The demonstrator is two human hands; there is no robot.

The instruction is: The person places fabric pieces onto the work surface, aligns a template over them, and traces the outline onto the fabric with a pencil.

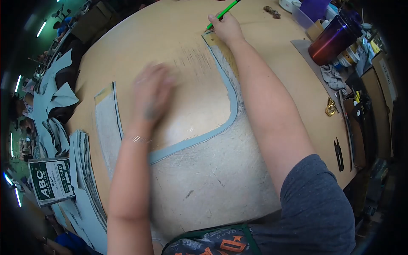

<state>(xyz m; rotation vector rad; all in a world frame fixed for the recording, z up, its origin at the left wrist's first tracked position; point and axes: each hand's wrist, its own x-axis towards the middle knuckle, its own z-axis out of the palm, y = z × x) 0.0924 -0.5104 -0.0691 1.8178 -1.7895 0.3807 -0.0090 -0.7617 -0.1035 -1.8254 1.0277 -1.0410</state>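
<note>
A large grey U-shaped piece (212, 182) with a light blue edging strip lies flat on the tan table (272, 38). At the top end of its right arm, my right hand (227, 29) holds a green pencil (228, 9), the tip down by the piece's corner. My left hand (155, 87) is over the bare table between the two arms of the piece, smeared by motion, so its fingers cannot be made out. Dark short pencil-like marks show on the table between my hands.
Stacked blue-grey sheets (83, 161) and an ABC tin (52, 180) stand at the left. On the right are a purple-red tumbler (333, 40), a grey cloth (333, 77), a brass-coloured ring object (330, 108) and black snips (338, 155).
</note>
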